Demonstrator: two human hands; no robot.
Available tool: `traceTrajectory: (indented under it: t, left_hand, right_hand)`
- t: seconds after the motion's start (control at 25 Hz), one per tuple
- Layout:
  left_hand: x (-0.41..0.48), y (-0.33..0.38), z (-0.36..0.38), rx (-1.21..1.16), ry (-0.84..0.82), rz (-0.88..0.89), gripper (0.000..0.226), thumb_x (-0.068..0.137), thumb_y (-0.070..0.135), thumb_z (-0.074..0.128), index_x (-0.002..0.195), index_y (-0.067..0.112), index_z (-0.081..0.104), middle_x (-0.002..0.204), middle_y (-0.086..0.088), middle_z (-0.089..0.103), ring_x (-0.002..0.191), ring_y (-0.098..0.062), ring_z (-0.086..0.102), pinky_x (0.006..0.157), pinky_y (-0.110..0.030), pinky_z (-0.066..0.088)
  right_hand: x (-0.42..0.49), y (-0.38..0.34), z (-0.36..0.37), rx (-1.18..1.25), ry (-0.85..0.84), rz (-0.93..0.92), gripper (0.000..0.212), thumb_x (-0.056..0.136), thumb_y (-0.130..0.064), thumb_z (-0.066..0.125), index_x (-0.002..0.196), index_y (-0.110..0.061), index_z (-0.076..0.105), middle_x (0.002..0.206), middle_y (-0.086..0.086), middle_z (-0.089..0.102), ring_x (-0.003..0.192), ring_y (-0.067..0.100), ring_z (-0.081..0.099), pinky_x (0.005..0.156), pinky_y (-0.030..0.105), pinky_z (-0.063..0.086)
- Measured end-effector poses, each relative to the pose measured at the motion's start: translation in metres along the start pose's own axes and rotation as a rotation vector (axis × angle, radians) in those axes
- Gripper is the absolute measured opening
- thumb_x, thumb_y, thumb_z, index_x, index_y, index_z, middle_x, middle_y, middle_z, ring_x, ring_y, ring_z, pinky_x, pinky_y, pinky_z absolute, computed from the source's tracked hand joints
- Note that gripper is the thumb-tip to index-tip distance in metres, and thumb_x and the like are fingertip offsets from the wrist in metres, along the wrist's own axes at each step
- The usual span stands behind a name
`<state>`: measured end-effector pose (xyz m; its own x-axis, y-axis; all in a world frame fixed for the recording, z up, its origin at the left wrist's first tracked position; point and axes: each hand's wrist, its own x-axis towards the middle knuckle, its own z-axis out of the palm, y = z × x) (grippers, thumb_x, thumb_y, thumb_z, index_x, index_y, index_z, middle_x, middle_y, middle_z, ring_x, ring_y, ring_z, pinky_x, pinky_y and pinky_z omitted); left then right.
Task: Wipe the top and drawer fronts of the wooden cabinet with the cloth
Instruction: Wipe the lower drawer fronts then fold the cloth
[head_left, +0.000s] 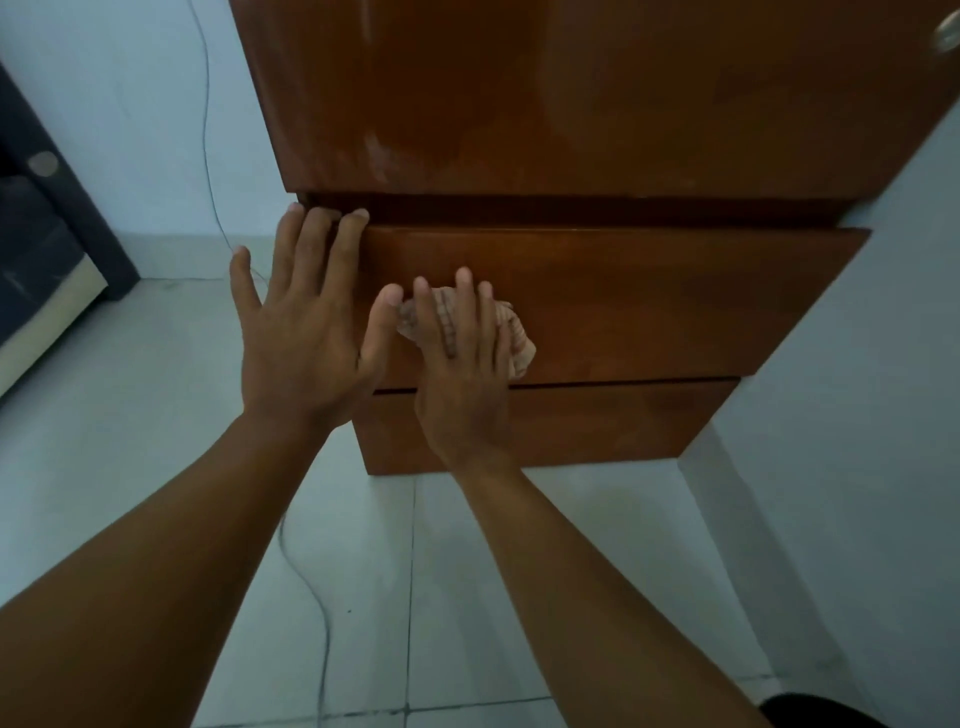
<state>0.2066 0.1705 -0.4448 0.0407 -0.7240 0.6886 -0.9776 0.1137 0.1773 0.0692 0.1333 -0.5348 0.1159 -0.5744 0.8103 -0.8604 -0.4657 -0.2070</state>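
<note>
The wooden cabinet (571, 104) stands against a pale wall, its glossy top seen from above with dull smears near the front edge. The upper drawer front (649, 301) sticks out a little from the body; a lower drawer front (571, 421) sits beneath it. My right hand (462, 374) presses a crumpled pinkish cloth (511, 332) flat against the left part of the upper drawer front. My left hand (301, 322) lies spread on the drawer's left end, its fingertips hooked over the top left corner.
Pale floor tiles (156, 415) spread around the cabinet. A thin cable (210, 171) runs down the wall and across the floor. Dark furniture (47, 234) stands at the far left. A white wall (857, 415) closes in on the right.
</note>
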Motion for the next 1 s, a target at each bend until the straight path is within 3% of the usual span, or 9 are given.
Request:
traceTrajectory:
  t: [0.08,0.2,0.4,0.52,0.6,0.76,0.8,0.88,1.0]
  left_hand:
    - [0.001,0.001,0.001,0.015,0.008,0.0,0.067,0.103,0.059,0.026,0.157,0.021,0.03,0.164,-0.006,0.031,0.156,-0.026,0.018,0.122,-0.063,0.012]
    - [0.001,0.007,0.001,-0.005,0.027,-0.034,0.068,0.102,0.059,0.025,0.157,0.019,0.031,0.164,-0.007,0.03,0.156,-0.027,0.017,0.121,-0.063,0.014]
    - [0.001,0.007,0.001,-0.007,0.019,-0.015,0.069,0.102,0.058,0.026,0.157,0.017,0.029,0.164,-0.01,0.03,0.156,-0.028,0.016,0.122,-0.062,0.013]
    - [0.0,0.009,0.001,-0.017,0.021,-0.023,0.07,0.101,0.058,0.026,0.156,0.015,0.03,0.163,-0.011,0.03,0.156,-0.03,0.017,0.122,-0.062,0.013]
    - [0.0,0.01,0.001,-0.025,0.021,-0.026,0.07,0.101,0.058,0.027,0.156,0.015,0.031,0.163,-0.012,0.03,0.156,-0.03,0.016,0.121,-0.062,0.014]
    - [-0.001,0.009,0.003,-0.042,0.028,-0.039,0.069,0.101,0.056,0.031,0.156,0.015,0.03,0.164,-0.012,0.029,0.156,-0.03,0.014,0.12,-0.064,0.015]
    - [-0.002,0.01,0.003,-0.041,0.032,-0.038,0.069,0.101,0.055,0.031,0.156,0.015,0.03,0.164,-0.012,0.028,0.156,-0.03,0.013,0.12,-0.064,0.016]
    - [-0.001,0.01,0.004,-0.039,0.039,-0.044,0.068,0.101,0.055,0.03,0.156,0.015,0.031,0.164,-0.012,0.028,0.157,-0.029,0.012,0.12,-0.064,0.016]
    - [-0.002,0.012,0.007,-0.073,0.055,-0.062,0.068,0.101,0.055,0.028,0.156,0.015,0.032,0.164,-0.011,0.028,0.157,-0.029,0.013,0.121,-0.064,0.015]
  right_hand:
    - [-0.005,0.022,-0.002,-0.065,0.001,0.047,0.062,0.108,-0.036,0.042,0.162,-0.022,0.015,0.169,0.021,0.016,0.157,0.04,0.014,0.126,0.056,0.017]
    - [-0.008,0.091,-0.019,-0.135,0.055,0.221,0.073,0.107,-0.046,0.041,0.163,-0.011,0.01,0.166,0.033,0.011,0.155,0.049,0.01,0.125,0.059,0.018]
    - [0.009,0.193,-0.062,-0.076,0.257,0.489,0.072,0.108,-0.033,0.042,0.159,0.008,0.012,0.162,0.042,0.003,0.155,0.051,0.006,0.128,0.053,0.015]
    - [0.015,0.225,-0.081,0.023,0.284,0.582,0.067,0.111,-0.027,0.036,0.16,0.007,0.006,0.165,0.037,-0.003,0.158,0.046,0.002,0.129,0.051,0.014]
    - [0.015,0.226,-0.088,0.116,0.265,0.62,0.062,0.111,-0.023,0.033,0.162,0.002,0.006,0.168,0.03,-0.002,0.159,0.04,0.002,0.13,0.041,0.013]
    - [0.017,0.175,-0.097,0.302,0.416,0.692,0.054,0.111,-0.012,0.034,0.162,-0.003,0.02,0.17,0.017,0.018,0.158,0.027,0.018,0.12,0.009,0.018]
    - [0.017,0.153,-0.095,0.314,0.427,0.666,0.052,0.11,-0.01,0.036,0.161,-0.005,0.025,0.17,0.015,0.02,0.156,0.027,0.027,0.117,0.011,0.028]
    - [0.011,0.092,-0.082,0.337,0.348,0.503,0.051,0.108,-0.006,0.041,0.159,-0.009,0.035,0.17,0.011,0.023,0.147,0.038,0.042,0.109,0.029,0.049]
    - [-0.012,0.008,-0.03,0.257,-0.036,0.018,0.042,0.11,-0.019,0.042,0.151,-0.008,0.047,0.16,0.016,0.041,0.149,0.042,0.038,0.115,0.057,0.042]
